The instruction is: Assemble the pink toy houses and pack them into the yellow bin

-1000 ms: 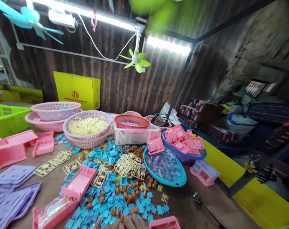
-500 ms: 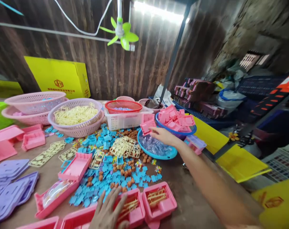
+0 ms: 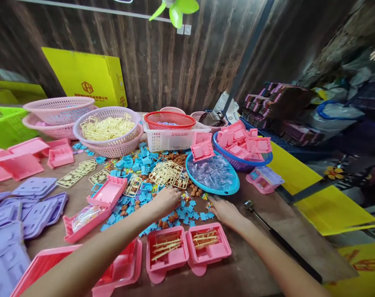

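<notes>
My left hand (image 3: 167, 201) reaches over the pile, its fingers curled down at the edge of the cream plastic frames (image 3: 162, 172) and brown pieces (image 3: 196, 190). What its fingertips hold, if anything, is hidden. My right hand (image 3: 226, 210) is low over the table, thumb and fingers apart, touching or just above small multicoloured pieces (image 3: 208, 205) in front of the blue basin (image 3: 233, 187) of clear plastic parts. Small blue plastic pieces (image 3: 187, 212) spread below both hands. Nearest me stand two pink trays, one (image 3: 167, 249) beside another (image 3: 208, 245), with cream sticks inside.
Purple panels (image 3: 36, 214) and pink parts (image 3: 62, 152) lie left. Baskets line the back, including a red one (image 3: 170, 120) and one of cream frames (image 3: 108, 110). A pink tray (image 3: 202, 150) rests on the basin's rim. A black-handled metal tool (image 3: 277, 235) lies right.
My right hand has come away from the pink tray at the basin's rim, down towards the table. My left hand has moved forward from the front trays to the pile. The view has tilted down.
</notes>
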`<state>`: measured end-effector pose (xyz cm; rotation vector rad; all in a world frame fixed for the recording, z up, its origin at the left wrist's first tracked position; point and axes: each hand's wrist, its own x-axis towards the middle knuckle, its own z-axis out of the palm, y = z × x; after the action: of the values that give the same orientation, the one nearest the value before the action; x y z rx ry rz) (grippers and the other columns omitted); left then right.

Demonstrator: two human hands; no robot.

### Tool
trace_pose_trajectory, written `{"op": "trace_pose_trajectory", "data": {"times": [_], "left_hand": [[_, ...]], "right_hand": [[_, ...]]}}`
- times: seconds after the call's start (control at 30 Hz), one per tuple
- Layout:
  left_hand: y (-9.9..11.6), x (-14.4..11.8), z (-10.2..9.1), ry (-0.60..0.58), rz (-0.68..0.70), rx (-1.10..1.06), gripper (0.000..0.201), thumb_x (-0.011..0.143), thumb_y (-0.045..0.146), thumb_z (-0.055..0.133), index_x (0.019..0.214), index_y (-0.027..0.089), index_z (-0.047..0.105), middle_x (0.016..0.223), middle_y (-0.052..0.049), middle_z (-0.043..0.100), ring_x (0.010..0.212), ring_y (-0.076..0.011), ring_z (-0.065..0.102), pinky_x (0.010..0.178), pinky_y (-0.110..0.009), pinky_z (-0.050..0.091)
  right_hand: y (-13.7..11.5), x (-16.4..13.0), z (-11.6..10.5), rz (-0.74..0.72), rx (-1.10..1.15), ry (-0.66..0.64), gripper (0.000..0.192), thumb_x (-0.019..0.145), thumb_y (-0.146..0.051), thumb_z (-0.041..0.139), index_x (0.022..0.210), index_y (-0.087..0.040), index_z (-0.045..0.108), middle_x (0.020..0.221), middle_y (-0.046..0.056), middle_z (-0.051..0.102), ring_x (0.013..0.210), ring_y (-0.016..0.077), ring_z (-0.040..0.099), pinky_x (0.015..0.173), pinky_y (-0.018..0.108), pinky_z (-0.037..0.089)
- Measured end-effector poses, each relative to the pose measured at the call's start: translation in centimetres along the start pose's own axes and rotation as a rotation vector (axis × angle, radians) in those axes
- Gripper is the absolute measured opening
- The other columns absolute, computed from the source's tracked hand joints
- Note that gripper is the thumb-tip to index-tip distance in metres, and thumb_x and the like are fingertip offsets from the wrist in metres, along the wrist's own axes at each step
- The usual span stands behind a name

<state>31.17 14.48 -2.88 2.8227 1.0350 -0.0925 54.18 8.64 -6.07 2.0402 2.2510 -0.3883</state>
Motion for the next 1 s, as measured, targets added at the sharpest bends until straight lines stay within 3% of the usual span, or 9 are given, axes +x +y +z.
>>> {"op": "trace_pose_trajectory", "data": {"times": [0.23, 0.37, 0.47, 0.6, 0.7, 0.83, 0.93, 1.0], "left_hand": [[1.3, 4.4, 2.7, 0.007, 0.040, 0.068, 0.018, 0.082, 0.010, 0.050, 0.088, 0.009, 0.066, 0.092, -0.017, 0.066, 0.095, -0.0282, 0.058, 0.074, -0.035, 0.044], [1.0, 5.5, 3.3, -0.011, 0.053, 0.087, 0.021, 0.082, 0.009, 0.047, 0.081, 0.007, 0.068, 0.081, -0.017, 0.066, 0.088, -0.0286, 0.058, 0.075, -0.038, 0.040], [0.6, 5.4, 3.3, -0.022, 0.064, 0.076, 0.023, 0.085, 0.012, 0.045, 0.084, 0.009, 0.068, 0.080, -0.014, 0.066, 0.089, -0.0268, 0.057, 0.079, -0.038, 0.038], [0.7, 4.4, 2.7, 0.014, 0.074, 0.070, 0.024, 0.087, 0.015, 0.042, 0.093, 0.011, 0.065, 0.098, -0.013, 0.063, 0.099, -0.0249, 0.053, 0.083, -0.036, 0.036], [0.3, 2.6, 1.7, 0.058, 0.063, 0.054, 0.024, 0.085, 0.017, 0.047, 0.104, 0.014, 0.061, 0.110, -0.011, 0.059, 0.101, -0.0230, 0.053, 0.083, -0.034, 0.038], [-2.3, -0.8, 0.4, 0.064, -0.183, 0.014, 0.024, 0.079, 0.012, 0.052, 0.102, 0.015, 0.061, 0.103, -0.009, 0.062, 0.098, -0.0224, 0.056, 0.082, -0.032, 0.041], [-5.0, -2.9, -0.5, 0.079, -0.377, 0.047, 0.026, 0.081, 0.007, 0.044, 0.101, 0.012, 0.060, 0.102, -0.011, 0.062, 0.097, -0.0233, 0.057, 0.081, -0.033, 0.043], [-6.4, -3.7, -0.8, 0.088, -0.436, 0.071, 0.028, 0.083, 0.008, 0.041, 0.103, 0.012, 0.059, 0.104, -0.012, 0.061, 0.099, -0.0241, 0.056, 0.081, -0.034, 0.043]], "right_hand": [[0.3, 1.2, 2.2, -0.118, 0.195, 0.073, 0.044, 0.077, -0.015, 0.057, 0.121, -0.015, 0.049, 0.122, 0.015, 0.055, 0.110, 0.0226, 0.055, 0.091, 0.033, 0.043], [0.3, 1.8, 2.7, -0.162, 0.329, 0.121, 0.018, 0.076, -0.017, 0.058, 0.093, -0.017, 0.056, 0.095, 0.007, 0.063, 0.089, 0.0194, 0.060, 0.079, 0.032, 0.046], [-0.1, 2.2, 2.5, -0.197, 0.342, 0.112, 0.001, 0.078, -0.019, 0.054, 0.079, -0.019, 0.054, 0.080, 0.002, 0.060, 0.075, 0.0169, 0.056, 0.070, 0.030, 0.044], [-0.8, 2.6, 2.1, -0.329, 0.377, 0.141, 0.006, 0.082, -0.020, 0.050, 0.080, -0.019, 0.055, 0.081, 0.003, 0.058, 0.076, 0.0170, 0.056, 0.070, 0.030, 0.045], [-1.1, 2.7, 1.9, -0.382, 0.396, 0.133, 0.016, 0.084, -0.018, 0.045, 0.093, -0.018, 0.059, 0.092, 0.007, 0.060, 0.087, 0.0190, 0.058, 0.077, 0.033, 0.047], [-1.4, 3.0, 0.5, -0.408, 0.369, 0.020, 0.044, 0.079, -0.015, 0.051, 0.122, -0.019, 0.052, 0.111, 0.010, 0.059, 0.097, 0.0203, 0.058, 0.086, 0.035, 0.047], [-3.0, 4.0, -1.7, -0.490, 0.344, -0.030, 0.037, 0.082, -0.017, 0.050, 0.119, -0.019, 0.055, 0.104, 0.008, 0.062, 0.093, 0.0196, 0.060, 0.084, 0.035, 0.048], [-4.9, 5.3, -3.1, -0.537, 0.290, 0.037, 0.030, 0.084, -0.015, 0.047, 0.113, -0.017, 0.058, 0.102, 0.008, 0.062, 0.094, 0.0194, 0.059, 0.085, 0.035, 0.048]]}}
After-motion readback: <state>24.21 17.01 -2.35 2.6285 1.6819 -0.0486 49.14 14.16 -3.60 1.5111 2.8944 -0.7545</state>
